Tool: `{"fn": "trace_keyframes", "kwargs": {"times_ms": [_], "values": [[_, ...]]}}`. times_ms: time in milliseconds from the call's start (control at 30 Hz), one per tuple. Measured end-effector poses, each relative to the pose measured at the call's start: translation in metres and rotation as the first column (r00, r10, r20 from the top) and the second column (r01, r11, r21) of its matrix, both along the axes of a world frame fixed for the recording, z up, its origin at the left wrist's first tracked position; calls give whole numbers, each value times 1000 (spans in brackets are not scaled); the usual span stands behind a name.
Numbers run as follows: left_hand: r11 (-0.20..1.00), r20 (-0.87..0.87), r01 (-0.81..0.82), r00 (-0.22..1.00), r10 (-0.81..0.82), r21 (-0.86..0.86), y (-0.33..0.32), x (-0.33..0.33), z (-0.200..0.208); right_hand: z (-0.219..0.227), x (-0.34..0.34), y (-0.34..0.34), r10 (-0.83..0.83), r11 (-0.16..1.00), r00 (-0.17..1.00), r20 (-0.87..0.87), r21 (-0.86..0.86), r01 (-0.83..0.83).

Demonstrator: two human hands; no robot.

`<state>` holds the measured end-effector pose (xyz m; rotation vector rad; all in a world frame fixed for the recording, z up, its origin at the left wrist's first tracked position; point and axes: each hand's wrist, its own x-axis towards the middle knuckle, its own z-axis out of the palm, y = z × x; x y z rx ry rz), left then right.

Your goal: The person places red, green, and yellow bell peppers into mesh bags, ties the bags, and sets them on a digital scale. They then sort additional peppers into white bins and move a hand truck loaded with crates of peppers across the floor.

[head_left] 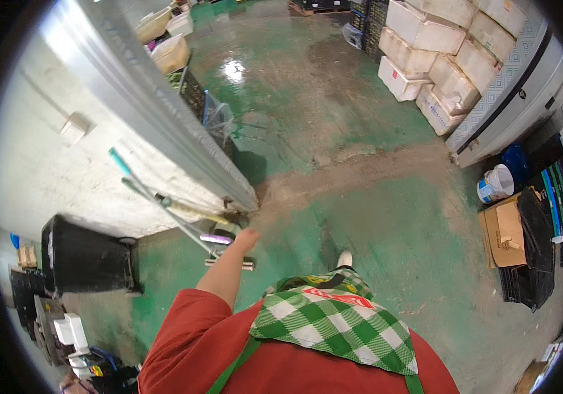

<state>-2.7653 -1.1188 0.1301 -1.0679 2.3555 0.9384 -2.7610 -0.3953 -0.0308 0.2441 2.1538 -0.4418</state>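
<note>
My left hand hangs out ahead of my body, its forearm coming from a red sleeve. Its fingers are turned away and slightly blurred, and I make out nothing held in it. Closest to it are a squeeze mop with a purple part at its head and other long-handled cleaning tools, leaning on the white wall. One handle has a teal grip. My hand overlaps the tool heads in the picture; whether it touches them I cannot tell. My right hand is out of view. A green-and-white checked apron covers my front.
A doorway with a metal frame opens ahead onto a wet green floor. Stacked white foam boxes stand beyond at right. A white bucket, a cardboard box and black crates line the right side. At left sits a black bin.
</note>
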Motion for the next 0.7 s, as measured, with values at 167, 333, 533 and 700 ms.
{"fn": "trace_keyframes", "kwargs": {"times_ms": [167, 333, 533, 700], "values": [[834, -388, -83, 857, 339, 545, 18, -190, 11, 3, -119, -69, 92, 994, 995, 30, -61, -90], [967, -206, 32, 978, 21, 254, -28, -182, -54, -5, -308, -118, 634, 761, 741, -220, 6, -649], [717, 272, -683, 723, 635, 139, -90, -69, -16, 103, -675, -364, 79, 995, 863, -499, -19, -102], [448, 452, -865, 500, 739, 225, -150, -25, -128, 159, -835, -538, -201, 821, 798, -568, -542, -179]]}}
